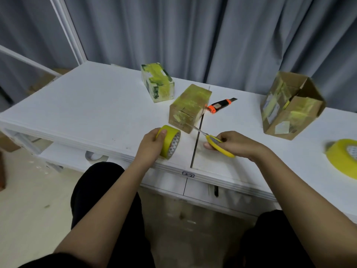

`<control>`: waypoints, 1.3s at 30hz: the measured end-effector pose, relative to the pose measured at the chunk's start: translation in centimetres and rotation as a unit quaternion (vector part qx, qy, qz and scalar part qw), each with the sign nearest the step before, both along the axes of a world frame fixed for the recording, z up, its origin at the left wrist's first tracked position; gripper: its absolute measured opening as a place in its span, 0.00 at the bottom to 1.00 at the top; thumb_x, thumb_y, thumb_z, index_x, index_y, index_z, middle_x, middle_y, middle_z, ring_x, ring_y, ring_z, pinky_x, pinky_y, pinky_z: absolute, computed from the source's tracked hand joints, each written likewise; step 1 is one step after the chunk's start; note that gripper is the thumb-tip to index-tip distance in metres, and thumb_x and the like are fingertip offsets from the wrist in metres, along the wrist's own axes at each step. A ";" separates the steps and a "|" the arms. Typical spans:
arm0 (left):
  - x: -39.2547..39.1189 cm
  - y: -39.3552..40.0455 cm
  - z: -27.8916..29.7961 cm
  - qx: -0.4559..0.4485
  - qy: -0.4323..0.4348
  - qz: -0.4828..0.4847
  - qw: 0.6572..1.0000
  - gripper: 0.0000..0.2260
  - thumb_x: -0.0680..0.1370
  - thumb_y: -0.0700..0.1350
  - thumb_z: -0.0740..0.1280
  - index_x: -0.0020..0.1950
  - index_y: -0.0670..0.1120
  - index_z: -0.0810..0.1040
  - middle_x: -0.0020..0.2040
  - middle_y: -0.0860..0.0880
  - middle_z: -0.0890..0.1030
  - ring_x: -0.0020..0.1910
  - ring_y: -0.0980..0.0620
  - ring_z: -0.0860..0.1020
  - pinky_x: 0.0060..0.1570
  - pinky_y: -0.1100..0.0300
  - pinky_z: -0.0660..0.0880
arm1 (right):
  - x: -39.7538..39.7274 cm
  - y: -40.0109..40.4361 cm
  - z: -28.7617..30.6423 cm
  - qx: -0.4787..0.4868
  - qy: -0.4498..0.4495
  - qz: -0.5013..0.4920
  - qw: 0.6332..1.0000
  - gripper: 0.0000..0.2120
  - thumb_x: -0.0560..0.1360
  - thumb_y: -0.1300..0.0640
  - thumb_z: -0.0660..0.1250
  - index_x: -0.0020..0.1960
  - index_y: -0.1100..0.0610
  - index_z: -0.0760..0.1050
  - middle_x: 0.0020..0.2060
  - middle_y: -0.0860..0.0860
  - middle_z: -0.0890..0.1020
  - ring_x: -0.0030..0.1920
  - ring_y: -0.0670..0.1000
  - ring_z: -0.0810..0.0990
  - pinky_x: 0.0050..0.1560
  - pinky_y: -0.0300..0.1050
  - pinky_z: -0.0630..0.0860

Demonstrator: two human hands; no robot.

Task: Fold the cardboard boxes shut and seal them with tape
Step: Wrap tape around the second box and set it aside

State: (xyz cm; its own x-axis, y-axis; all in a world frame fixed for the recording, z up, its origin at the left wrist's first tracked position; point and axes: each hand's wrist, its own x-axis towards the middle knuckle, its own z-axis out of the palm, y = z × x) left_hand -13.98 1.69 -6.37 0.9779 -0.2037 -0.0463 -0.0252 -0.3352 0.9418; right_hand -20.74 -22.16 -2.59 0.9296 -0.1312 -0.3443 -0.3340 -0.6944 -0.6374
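The left hand [152, 144] is gripping a yellow tape roll [169, 141], its grip wrapped round the rim, standing it on edge on the white surface [87, 105] just in front of the middle box [188, 108]. The right hand [231, 143] is holding yellow scissors [214, 142], blades pointing toward that box's near corner. The box is lying closed, its long axis running away and to the right. Any tape strand between roll and box is too faint to tell; the scissors are likely lining up a cut there.
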 end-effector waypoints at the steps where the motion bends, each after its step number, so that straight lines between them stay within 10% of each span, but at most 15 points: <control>1: 0.0 0.0 0.0 0.001 0.003 0.000 1.000 0.16 0.82 0.50 0.59 0.65 0.43 0.75 0.60 0.45 0.78 0.58 0.48 0.76 0.62 0.53 0.71 | 0.0 -0.1 0.0 -0.007 0.013 0.005 1.000 0.23 0.74 0.36 0.64 0.29 0.52 0.74 0.22 0.36 0.75 0.26 0.35 0.72 0.26 0.28 0.65; 8: -0.2 0.1 0.2 0.001 -0.005 -0.004 1.000 0.14 0.82 0.49 0.58 0.63 0.44 0.76 0.57 0.45 0.79 0.54 0.50 0.75 0.58 0.56 0.70 | 1.9 1.3 0.6 0.010 0.085 0.035 0.996 0.30 0.64 0.28 0.66 0.42 0.56 0.72 0.40 0.54 0.73 0.41 0.50 0.72 0.46 0.43 0.69; 20: 0.2 0.3 -0.2 0.004 -0.011 -0.012 1.000 0.15 0.82 0.49 0.58 0.62 0.44 0.76 0.54 0.45 0.80 0.53 0.48 0.77 0.51 0.59 0.71 | 4.6 2.1 1.4 0.065 0.108 0.049 0.991 0.18 0.71 0.39 0.68 0.36 0.54 0.72 0.35 0.51 0.71 0.34 0.49 0.68 0.38 0.41 0.69; 39: 0.4 0.3 -0.2 0.010 -0.032 -0.024 0.999 0.14 0.82 0.47 0.57 0.63 0.43 0.76 0.52 0.46 0.79 0.50 0.50 0.76 0.49 0.61 0.69 | 6.8 1.1 0.3 0.038 0.074 0.063 0.995 0.42 0.49 0.27 0.71 0.46 0.62 0.81 0.30 0.52 0.77 0.31 0.49 0.74 0.37 0.42 0.73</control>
State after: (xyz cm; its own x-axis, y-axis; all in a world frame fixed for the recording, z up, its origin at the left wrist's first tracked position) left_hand -13.61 1.95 -6.61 0.9681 -0.2503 0.0113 -0.1015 -0.3503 0.9311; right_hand -13.97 -21.09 -2.28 0.8759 0.0157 -0.4823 -0.3403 -0.6885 -0.6404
